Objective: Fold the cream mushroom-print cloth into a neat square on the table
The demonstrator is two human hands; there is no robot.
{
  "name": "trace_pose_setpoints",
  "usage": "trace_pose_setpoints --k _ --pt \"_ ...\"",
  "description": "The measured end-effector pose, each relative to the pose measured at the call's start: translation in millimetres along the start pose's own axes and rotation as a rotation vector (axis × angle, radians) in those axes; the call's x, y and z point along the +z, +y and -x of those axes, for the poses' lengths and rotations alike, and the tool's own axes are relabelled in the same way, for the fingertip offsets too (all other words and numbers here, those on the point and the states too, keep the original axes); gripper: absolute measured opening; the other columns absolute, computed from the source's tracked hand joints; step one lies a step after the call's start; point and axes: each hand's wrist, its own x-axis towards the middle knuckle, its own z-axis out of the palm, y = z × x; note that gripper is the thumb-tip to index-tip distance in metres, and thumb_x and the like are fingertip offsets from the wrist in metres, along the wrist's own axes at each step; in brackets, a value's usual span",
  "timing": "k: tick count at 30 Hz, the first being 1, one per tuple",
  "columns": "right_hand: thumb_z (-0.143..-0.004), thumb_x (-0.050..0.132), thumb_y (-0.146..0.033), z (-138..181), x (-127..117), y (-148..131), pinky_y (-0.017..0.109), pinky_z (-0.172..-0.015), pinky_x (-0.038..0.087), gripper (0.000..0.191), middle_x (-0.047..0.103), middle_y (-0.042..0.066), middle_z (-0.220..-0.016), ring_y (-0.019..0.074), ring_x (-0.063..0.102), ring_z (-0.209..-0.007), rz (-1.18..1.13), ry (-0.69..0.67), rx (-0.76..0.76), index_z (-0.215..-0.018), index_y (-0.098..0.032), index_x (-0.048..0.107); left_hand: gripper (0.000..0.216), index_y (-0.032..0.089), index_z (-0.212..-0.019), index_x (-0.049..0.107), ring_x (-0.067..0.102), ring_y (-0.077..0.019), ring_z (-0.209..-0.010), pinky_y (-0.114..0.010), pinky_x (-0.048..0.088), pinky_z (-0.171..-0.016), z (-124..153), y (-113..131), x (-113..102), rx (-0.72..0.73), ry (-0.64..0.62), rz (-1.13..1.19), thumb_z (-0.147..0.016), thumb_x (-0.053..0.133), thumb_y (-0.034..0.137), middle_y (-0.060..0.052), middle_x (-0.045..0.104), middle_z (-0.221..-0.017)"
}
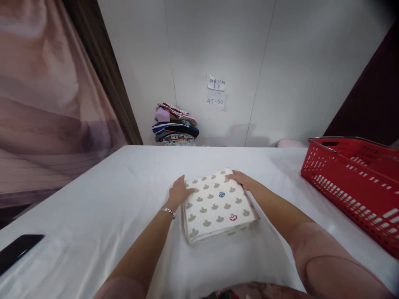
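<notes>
A folded white cloth (212, 209) printed with grey mushrooms, plus one blue and one red, sits slightly turned in the middle of the white-covered table (124, 199). My left hand (180, 193) grips its far left corner, thumb on top and fingers along the side. At the far right corner my right hand (240, 179) holds the cloth, thumb on the upper face and the other fingers mostly hidden beyond the edge. The layers of the fold show along the near side. A silver bracelet (168, 211) circles my left wrist.
A red plastic basket (349, 178) with a metal handle stands at the right. Behind the table's far edge rises a stack of folded fabrics (175, 124). A black phone-like object (20, 251) lies at the left edge. Paper notes (216, 91) hang on the wall.
</notes>
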Motion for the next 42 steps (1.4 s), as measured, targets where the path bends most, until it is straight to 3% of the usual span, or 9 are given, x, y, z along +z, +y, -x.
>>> trace_pose_setpoints --k 6,11,17,20,26,30,36,39,42 --pt "-0.061 0.077 -0.025 48 17 -35 0.036 -0.087 0.052 0.095 0.057 0.007 -0.127 0.0243 0.06 -0.105 0.198 -0.003 -0.317 -0.142 -0.027 0.029 0.086 0.024 -0.141 0.027 0.017 -0.0276 -0.139 -0.053 0.014 -0.109 -28 18 -33 0.297 -0.199 -0.211 -0.063 0.063 0.024 -0.01 0.027 -0.149" --pt "-0.063 0.074 -0.022 107 40 -62 0.036 -0.094 0.046 0.091 0.047 0.005 -0.136 0.0257 0.048 -0.12 0.459 -0.041 -0.497 -0.143 -0.028 0.029 0.09 0.023 -0.14 0.033 0.04 -0.0277 -0.128 -0.039 0.034 -0.103 -39 31 -56 0.479 -0.395 -0.147 -0.056 0.065 0.025 -0.01 0.043 -0.14" --pt "-0.066 0.071 -0.022 130 30 -65 0.036 -0.093 0.047 0.087 0.052 0.005 -0.131 0.0249 0.052 -0.116 0.562 -0.007 -0.563 -0.142 -0.029 0.03 0.035 0.021 -0.091 0.066 0.063 -0.0195 -0.077 -0.024 0.047 -0.062 -19 38 -91 0.504 -0.583 -0.113 -0.056 0.06 0.024 -0.001 0.07 -0.088" --pt "-0.067 0.07 -0.024 119 15 -76 0.035 -0.09 0.049 0.086 0.05 0.005 -0.133 0.0246 0.053 -0.113 0.565 0.074 -0.623 -0.143 -0.029 0.03 0.025 0.019 -0.082 0.064 0.06 -0.017 -0.068 -0.023 0.043 -0.058 -15 48 -127 0.506 -0.427 -0.171 -0.059 0.058 0.027 0.0 0.066 -0.076" --pt "-0.071 0.065 -0.027 96 0 -120 0.039 -0.096 0.043 0.076 0.055 0.007 -0.124 0.0233 0.053 -0.111 0.76 0.399 -0.972 -0.14 -0.022 0.034 0.026 0.013 -0.093 0.06 0.053 -0.0281 -0.1 -0.041 0.035 -0.09 -11 83 -192 0.639 0.338 -0.375 -0.07 0.056 0.026 -0.008 0.058 -0.094" --pt "-0.076 0.056 -0.028 77 -8 -84 0.045 -0.101 0.037 0.05 0.056 0.01 -0.123 0.0264 0.049 -0.117 0.968 0.504 -1.098 -0.126 -0.021 0.05 0.021 0.014 -0.096 0.056 0.047 -0.0293 -0.106 -0.049 0.027 -0.097 16 70 -146 0.7 0.563 -0.395 -0.078 0.045 0.013 -0.012 0.054 -0.099" --pt "-0.077 0.048 -0.023 66 -11 60 0.048 -0.101 0.037 0.04 0.06 0.012 -0.121 0.026 0.048 -0.12 1.096 0.11 -0.832 -0.116 -0.019 0.058 0.032 0.019 -0.096 0.057 0.051 -0.025 -0.098 -0.044 0.03 -0.099 74 4 -6 0.717 0.145 -0.388 -0.069 0.047 0.005 -0.01 0.058 -0.101" --pt "-0.078 0.041 -0.014 74 -11 88 0.047 -0.105 0.033 0.047 0.054 0.009 -0.13 0.0213 0.04 -0.128 0.995 0.103 -0.766 -0.122 -0.02 0.055 0.039 0.019 -0.104 0.056 0.049 -0.0271 -0.105 -0.045 0.03 -0.099 88 -10 12 0.662 0.107 -0.296 -0.066 0.054 0.012 -0.011 0.057 -0.11" --pt "-0.077 0.043 -0.015 80 -12 80 0.046 -0.107 0.032 0.046 0.055 0.006 -0.129 0.0205 0.041 -0.128 0.918 0.082 -0.666 -0.12 -0.023 0.057 0.039 0.02 -0.109 0.056 0.049 -0.0268 -0.109 -0.044 0.03 -0.099 88 -10 1 0.662 0.069 -0.215 -0.07 0.059 0.024 -0.01 0.057 -0.113"
